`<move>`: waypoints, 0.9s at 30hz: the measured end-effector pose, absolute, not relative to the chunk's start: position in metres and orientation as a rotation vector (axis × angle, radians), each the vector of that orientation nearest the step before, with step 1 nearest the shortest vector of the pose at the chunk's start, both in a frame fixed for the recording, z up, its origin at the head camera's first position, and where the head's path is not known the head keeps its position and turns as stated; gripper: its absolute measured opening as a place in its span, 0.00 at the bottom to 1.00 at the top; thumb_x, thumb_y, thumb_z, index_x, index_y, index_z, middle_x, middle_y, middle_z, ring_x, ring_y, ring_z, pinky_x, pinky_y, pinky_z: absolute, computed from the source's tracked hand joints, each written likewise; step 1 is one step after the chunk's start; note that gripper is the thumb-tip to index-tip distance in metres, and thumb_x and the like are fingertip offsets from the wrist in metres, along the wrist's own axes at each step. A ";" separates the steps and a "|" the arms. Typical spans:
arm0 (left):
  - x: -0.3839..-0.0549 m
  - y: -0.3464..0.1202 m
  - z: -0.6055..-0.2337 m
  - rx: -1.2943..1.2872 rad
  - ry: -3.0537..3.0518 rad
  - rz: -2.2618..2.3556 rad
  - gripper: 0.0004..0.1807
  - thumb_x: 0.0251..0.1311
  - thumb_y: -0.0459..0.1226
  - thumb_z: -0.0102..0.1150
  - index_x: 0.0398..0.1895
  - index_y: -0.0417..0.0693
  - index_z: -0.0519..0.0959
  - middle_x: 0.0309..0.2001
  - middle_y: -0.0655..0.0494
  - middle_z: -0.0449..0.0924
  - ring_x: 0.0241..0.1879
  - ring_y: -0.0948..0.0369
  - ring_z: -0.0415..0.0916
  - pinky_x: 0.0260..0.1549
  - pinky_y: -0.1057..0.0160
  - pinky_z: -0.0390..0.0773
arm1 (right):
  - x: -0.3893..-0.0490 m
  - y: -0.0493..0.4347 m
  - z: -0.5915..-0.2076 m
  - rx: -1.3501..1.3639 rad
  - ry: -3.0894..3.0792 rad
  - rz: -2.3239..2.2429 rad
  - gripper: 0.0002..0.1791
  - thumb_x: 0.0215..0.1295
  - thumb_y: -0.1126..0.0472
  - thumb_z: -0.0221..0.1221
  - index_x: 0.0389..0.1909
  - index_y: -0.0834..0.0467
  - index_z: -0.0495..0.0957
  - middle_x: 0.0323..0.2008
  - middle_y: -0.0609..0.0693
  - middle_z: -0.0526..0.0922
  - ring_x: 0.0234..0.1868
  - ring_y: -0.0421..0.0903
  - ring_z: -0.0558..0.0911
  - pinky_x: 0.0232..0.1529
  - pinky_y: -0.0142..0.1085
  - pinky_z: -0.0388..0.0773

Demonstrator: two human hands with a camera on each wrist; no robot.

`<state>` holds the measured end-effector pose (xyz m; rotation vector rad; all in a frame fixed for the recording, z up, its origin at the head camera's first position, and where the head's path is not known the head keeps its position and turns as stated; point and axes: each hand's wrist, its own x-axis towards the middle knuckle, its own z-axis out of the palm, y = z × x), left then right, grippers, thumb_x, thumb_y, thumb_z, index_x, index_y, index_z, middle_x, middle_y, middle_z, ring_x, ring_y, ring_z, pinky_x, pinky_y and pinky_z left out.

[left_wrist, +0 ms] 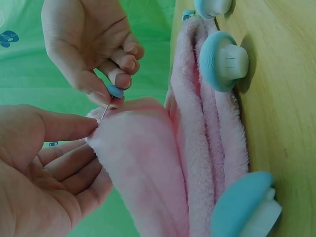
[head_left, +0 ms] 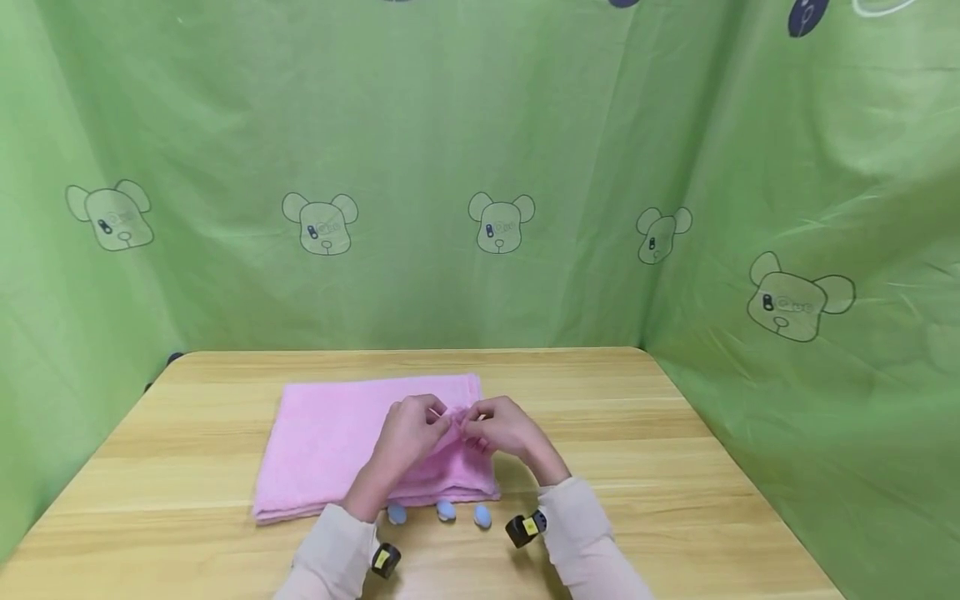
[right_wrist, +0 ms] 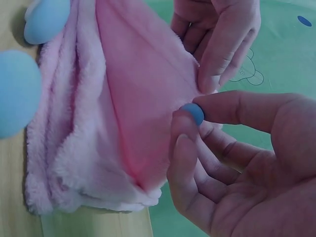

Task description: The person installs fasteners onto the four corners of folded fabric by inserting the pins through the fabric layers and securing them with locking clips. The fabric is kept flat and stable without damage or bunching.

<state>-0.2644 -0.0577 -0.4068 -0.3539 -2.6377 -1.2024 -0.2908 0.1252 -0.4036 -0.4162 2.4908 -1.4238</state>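
Note:
A folded pink plush blanket (head_left: 330,442) lies on the table, its near right part lifted between the two hands. My left hand (head_left: 408,429) pinches the raised edge between thumb and forefinger, as the left wrist view shows. Facing it, my right hand (head_left: 506,427) pinches a pin by its round blue head (left_wrist: 115,91). The pin's thin metal shaft (left_wrist: 104,112) runs down to the pink cloth, right by the left fingertips. In the right wrist view, the blue head (right_wrist: 193,113) sits between the right thumb and forefinger, against the cloth.
Blue mushroom-shaped clips with white stems, such as this clip (head_left: 446,510), lie along the blanket's near edge. The wooden table (head_left: 637,467) carries everything. Green curtains (head_left: 420,283) with bear heads hang behind and at both sides. Each wrist bears a black camera (head_left: 386,560).

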 end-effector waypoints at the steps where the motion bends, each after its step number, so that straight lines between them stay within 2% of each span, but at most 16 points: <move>1: -0.264 -0.058 -0.407 -0.357 -2.641 -1.199 0.06 0.63 0.36 0.66 0.35 0.41 0.85 0.33 0.45 0.88 0.30 0.55 0.84 0.31 0.59 0.83 | -0.290 0.125 -0.404 -0.414 2.489 -1.430 0.09 0.64 0.64 0.62 0.37 0.67 0.84 0.31 0.58 0.87 0.27 0.45 0.83 0.30 0.37 0.84; 13: -0.265 -0.056 -0.407 -0.353 -2.655 -1.183 0.06 0.62 0.35 0.67 0.35 0.41 0.85 0.33 0.45 0.88 0.32 0.53 0.85 0.35 0.57 0.84 | -0.291 0.124 -0.405 -0.392 2.490 -1.453 0.08 0.64 0.65 0.61 0.36 0.67 0.83 0.30 0.58 0.86 0.28 0.48 0.84 0.31 0.38 0.85; 20: -0.263 -0.055 -0.408 -0.342 -2.627 -1.215 0.04 0.59 0.32 0.67 0.33 0.42 0.82 0.30 0.45 0.88 0.26 0.56 0.83 0.27 0.61 0.81 | -0.291 0.124 -0.407 -0.373 2.439 -1.510 0.08 0.64 0.66 0.61 0.36 0.69 0.82 0.32 0.62 0.86 0.29 0.49 0.85 0.33 0.40 0.86; 27: -0.261 -0.054 -0.408 -0.332 -2.614 -1.255 0.07 0.56 0.31 0.69 0.34 0.45 0.79 0.34 0.43 0.89 0.34 0.50 0.88 0.36 0.53 0.86 | -0.293 0.124 -0.409 -0.385 2.352 -1.590 0.09 0.64 0.68 0.60 0.40 0.73 0.80 0.36 0.69 0.85 0.30 0.47 0.85 0.37 0.41 0.87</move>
